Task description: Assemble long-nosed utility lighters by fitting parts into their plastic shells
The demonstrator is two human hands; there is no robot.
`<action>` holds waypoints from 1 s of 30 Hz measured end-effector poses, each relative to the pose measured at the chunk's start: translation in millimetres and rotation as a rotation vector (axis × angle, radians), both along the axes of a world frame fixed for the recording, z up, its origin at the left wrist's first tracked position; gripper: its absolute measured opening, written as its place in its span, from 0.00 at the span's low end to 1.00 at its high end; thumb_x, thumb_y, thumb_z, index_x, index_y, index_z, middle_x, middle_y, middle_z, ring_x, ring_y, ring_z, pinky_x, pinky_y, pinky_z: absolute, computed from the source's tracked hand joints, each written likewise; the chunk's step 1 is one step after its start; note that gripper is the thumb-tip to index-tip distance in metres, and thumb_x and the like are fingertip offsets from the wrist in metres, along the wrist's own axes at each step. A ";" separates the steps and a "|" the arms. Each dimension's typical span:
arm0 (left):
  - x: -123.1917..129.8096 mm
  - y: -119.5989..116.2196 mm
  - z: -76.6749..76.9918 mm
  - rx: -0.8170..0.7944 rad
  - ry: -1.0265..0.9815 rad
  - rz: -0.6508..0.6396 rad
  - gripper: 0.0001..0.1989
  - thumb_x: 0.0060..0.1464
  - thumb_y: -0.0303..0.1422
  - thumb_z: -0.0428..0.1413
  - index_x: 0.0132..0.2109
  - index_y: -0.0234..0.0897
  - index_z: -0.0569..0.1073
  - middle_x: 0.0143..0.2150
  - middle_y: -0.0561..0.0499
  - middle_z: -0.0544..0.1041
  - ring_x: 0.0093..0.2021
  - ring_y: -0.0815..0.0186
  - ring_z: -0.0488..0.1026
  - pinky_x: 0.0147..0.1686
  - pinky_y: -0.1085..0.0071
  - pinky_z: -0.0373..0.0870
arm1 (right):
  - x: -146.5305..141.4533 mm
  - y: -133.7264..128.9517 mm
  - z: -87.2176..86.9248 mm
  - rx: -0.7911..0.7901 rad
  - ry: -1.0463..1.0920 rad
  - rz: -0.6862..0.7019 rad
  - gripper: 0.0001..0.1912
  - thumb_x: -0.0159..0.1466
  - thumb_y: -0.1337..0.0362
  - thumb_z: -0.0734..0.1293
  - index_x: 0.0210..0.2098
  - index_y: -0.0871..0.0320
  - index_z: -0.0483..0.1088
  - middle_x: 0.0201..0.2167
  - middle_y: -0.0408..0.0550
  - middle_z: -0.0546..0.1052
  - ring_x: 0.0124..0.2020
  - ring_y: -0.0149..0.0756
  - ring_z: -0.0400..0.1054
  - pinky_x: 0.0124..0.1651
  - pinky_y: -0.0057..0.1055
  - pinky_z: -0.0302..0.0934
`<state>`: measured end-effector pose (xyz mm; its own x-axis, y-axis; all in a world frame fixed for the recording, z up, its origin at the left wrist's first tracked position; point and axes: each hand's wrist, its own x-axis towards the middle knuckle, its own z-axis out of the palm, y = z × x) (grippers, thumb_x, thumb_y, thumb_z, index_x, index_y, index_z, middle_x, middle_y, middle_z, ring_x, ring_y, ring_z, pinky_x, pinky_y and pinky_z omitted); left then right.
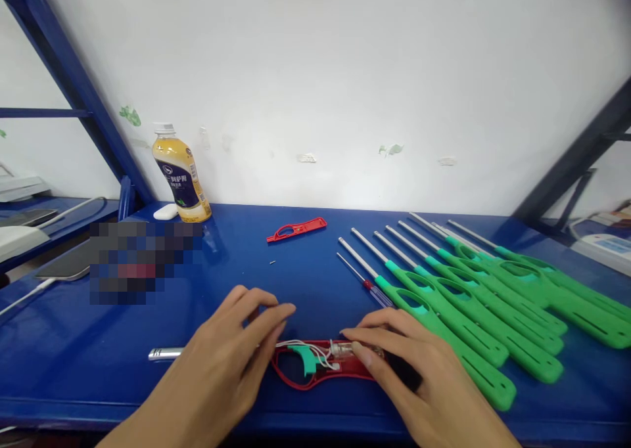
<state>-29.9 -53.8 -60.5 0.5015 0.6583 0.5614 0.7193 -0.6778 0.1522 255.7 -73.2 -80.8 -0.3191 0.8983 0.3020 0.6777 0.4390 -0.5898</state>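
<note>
An opened long-nosed lighter (311,381) lies flat near the table's front edge. Its red half shell holds a teal trigger (306,358), white wires (320,356) and a clear part (342,350). My left hand (231,349) is bent over the joint between shell and metal tube (165,354), fingers closed round it, though the exact grip is partly hidden. With thumb and fingers, my right hand (409,362) pinches the clear part at the shell's right end. A black piece (405,371) shows beneath that palm. The other red half shell (297,228) lies farther back.
Several green lighters (473,316) lie fanned out on the right, with a screwdriver (377,293) beside them. A tiny metal pin (272,261) lies mid-table. Back left stand a drink bottle (181,179) and a white case (166,212); a blurred patch (142,264) hides things there.
</note>
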 end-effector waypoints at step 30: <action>2.6 124.3 52.7 -0.247 0.359 0.271 0.10 0.76 0.36 0.58 0.54 0.34 0.79 0.47 0.46 0.83 0.44 0.59 0.83 0.47 0.57 0.81 | 5.4 -5.6 0.4 0.421 0.148 -0.184 0.15 0.76 0.65 0.66 0.57 0.43 0.79 0.58 0.46 0.81 0.58 0.42 0.80 0.58 0.35 0.77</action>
<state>-27.4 70.6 -7.8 0.4274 0.8825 0.1962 0.9004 -0.4350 -0.0045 261.0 -78.8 -80.4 -0.0927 0.7256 0.6818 0.6887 0.5412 -0.4824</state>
